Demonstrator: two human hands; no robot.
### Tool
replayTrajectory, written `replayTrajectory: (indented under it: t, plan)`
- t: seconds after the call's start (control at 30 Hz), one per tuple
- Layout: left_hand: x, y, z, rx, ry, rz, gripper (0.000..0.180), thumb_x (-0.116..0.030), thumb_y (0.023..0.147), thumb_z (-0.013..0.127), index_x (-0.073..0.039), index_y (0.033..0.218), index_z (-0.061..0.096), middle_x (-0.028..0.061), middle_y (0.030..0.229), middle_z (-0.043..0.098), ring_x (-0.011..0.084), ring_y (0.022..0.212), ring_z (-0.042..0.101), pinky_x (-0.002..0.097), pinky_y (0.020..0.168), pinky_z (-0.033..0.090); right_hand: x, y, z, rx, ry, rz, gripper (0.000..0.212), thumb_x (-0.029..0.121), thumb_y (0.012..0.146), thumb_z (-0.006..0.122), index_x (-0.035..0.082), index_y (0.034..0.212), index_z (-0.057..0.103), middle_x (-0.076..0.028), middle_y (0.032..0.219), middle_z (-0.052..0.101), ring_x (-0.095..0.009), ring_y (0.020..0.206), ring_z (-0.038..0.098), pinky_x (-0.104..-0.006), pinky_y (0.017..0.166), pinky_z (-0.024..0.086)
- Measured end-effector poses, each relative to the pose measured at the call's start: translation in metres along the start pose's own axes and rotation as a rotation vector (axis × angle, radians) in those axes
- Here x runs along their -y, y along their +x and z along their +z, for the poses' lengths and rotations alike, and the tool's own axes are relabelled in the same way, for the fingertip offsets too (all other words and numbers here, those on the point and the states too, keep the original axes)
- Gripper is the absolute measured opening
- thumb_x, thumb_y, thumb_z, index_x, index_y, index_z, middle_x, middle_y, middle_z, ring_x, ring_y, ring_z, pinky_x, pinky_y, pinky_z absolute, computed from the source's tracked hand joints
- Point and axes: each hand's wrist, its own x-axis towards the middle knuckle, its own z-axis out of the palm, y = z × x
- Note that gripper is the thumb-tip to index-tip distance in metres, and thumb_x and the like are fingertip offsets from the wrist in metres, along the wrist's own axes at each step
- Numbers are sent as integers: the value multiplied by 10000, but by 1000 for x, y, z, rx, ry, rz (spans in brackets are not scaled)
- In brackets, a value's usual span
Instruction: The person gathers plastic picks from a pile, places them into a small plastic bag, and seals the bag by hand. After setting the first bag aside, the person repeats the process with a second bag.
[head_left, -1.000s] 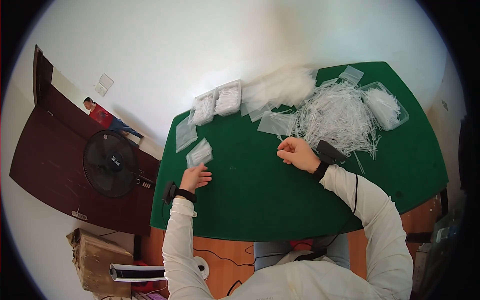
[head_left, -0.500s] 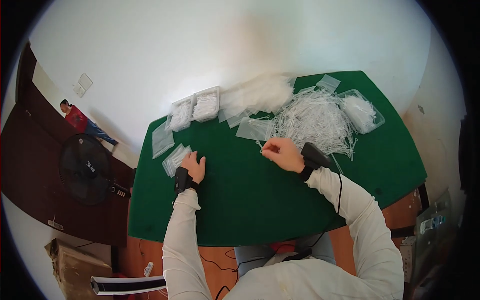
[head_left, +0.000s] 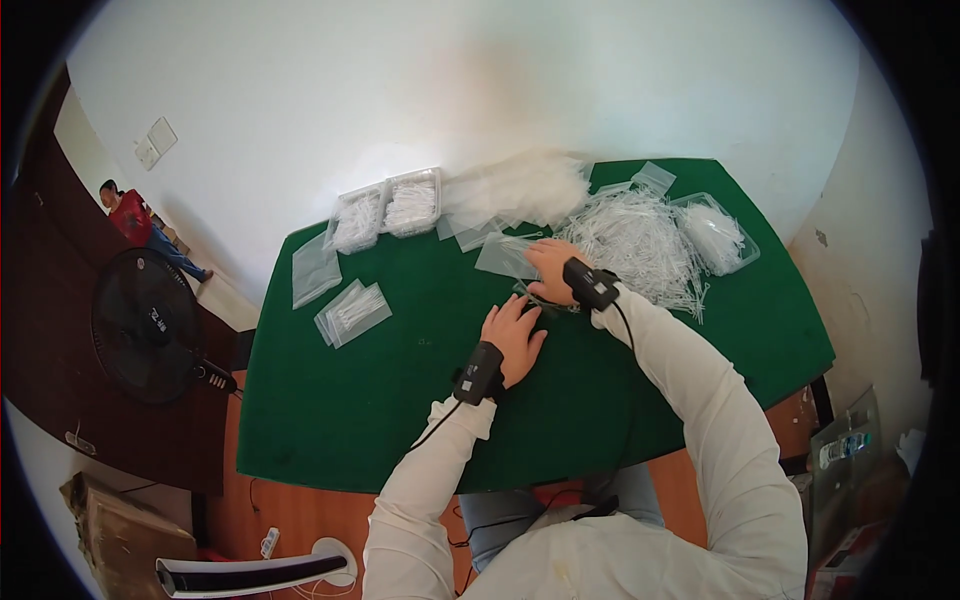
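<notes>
My right hand (head_left: 553, 268) is at the near left edge of a big heap of thin, clear-white plastic sticks (head_left: 630, 245). Its fingers reach over the edge of a clear flat bag (head_left: 503, 256), thumb held apart below them. Just nearer to me, my left hand (head_left: 513, 338) lies over the green table with fingers stretched and thumb out. A few thin sticks (head_left: 548, 300) lie by its fingertips, partly covered by both hands. To the left rests a small stack of clear bags (head_left: 352, 314) with white sticks in them.
Two clear boxes (head_left: 385, 212) of white sticks stand at the back left, beside a loose clear bag (head_left: 316, 272). A spread of empty bags (head_left: 520, 192) lies behind. Another filled tray (head_left: 714, 236) is at the right. Left of the table are a black fan (head_left: 147, 315) and a person (head_left: 135, 220).
My left hand has left the stack of filled bags and moved right, to beside my right hand. My right hand has shifted up and left, its fingers now spread from a pinch.
</notes>
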Motion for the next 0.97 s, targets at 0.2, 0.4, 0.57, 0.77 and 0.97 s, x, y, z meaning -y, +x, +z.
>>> replayTrajectory:
  t: [0.2, 0.4, 0.57, 0.77, 0.97]
  plan:
    - [17, -1, -11, -12, -286, -68, 352, -122, 767, 655, -18, 1093, 573, 181, 1167, 528, 364, 1079, 511, 391, 910, 423, -6, 1, 9, 315, 94, 156, 152, 185, 755, 612, 68, 850, 625, -129, 793, 612, -333, 822, 586, -425, 763, 447]
    - [6, 7, -32, -180, -414, -207, 346, -133, 738, 685, -24, 1052, 587, 172, 1116, 542, 367, 1053, 510, 438, 920, 393, 38, -1, -37, -77, 365, 237, 127, 151, 798, 583, 74, 877, 648, -107, 774, 632, -325, 792, 592, -418, 709, 460]
    - [-17, 19, -59, -450, -107, -36, 259, -151, 736, 699, -56, 964, 620, 102, 1019, 592, 322, 1053, 523, 505, 973, 320, 70, -18, -58, -48, 353, 137, 138, 125, 810, 579, 86, 921, 651, -107, 796, 638, -329, 758, 590, -410, 670, 468]
    - [12, 9, -56, -130, -23, 91, 134, -138, 759, 677, -104, 878, 626, 38, 938, 625, 274, 1063, 532, 584, 991, 252, 88, -29, -49, 6, 967, 383, 146, 85, 832, 609, 26, 964, 632, -76, 843, 661, -175, 737, 630, -276, 651, 488]
    - [22, 0, -52, -48, -204, -140, 57, -167, 809, 640, -121, 842, 633, 32, 941, 644, 252, 1094, 534, 571, 1024, 212, 64, -40, -26, 184, 1451, 600, 189, 91, 863, 588, 23, 1037, 618, -84, 912, 666, -134, 858, 633, -225, 749, 493]
